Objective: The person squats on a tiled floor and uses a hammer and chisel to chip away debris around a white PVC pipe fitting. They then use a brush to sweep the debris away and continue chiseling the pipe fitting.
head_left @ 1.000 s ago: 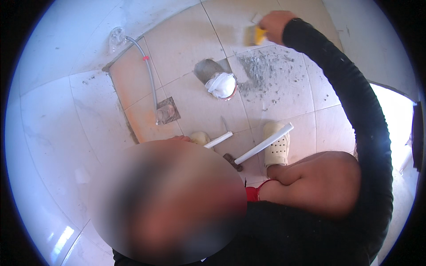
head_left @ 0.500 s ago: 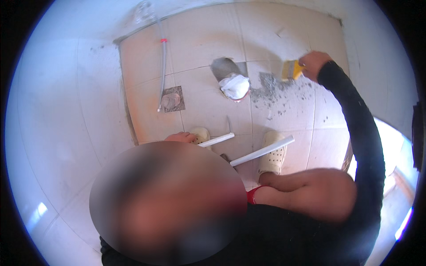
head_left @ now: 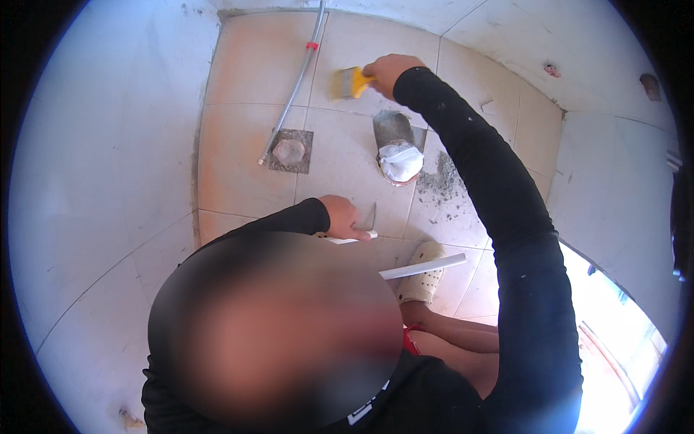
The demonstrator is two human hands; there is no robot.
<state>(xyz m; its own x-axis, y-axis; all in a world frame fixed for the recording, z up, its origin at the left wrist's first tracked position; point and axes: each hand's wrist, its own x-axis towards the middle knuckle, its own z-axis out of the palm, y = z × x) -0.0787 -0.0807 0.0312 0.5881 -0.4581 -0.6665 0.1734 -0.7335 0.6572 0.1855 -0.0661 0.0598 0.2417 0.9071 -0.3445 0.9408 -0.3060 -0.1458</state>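
My right hand [head_left: 394,72] is closed on the yellow handle of a flat paintbrush [head_left: 351,83]. The bristles, blurred by motion, point left over the floor tiles, beyond a hole stuffed with a white plastic bag [head_left: 401,160]. Nearer to me, my left hand [head_left: 342,216] hangs low with a finger stretched out at the end of a white strip [head_left: 352,238]. Whether it touches the strip I cannot tell; no grip shows. Grey crumbs and dust [head_left: 442,184] lie on the tiles right of the hole, partly behind my right arm.
A grey hose [head_left: 295,94] with a red clip runs along the floor at the left, beside a square dark patch [head_left: 302,160] around a round plug. A second white strip [head_left: 426,266] lies across my cream clog [head_left: 419,289]. Pale walls enclose the corner.
My right hand has carried the paintbrush leftward, from the dusty patch to the tiles beyond the hole. My left hand has moved right, to the white strip. The view has shifted.
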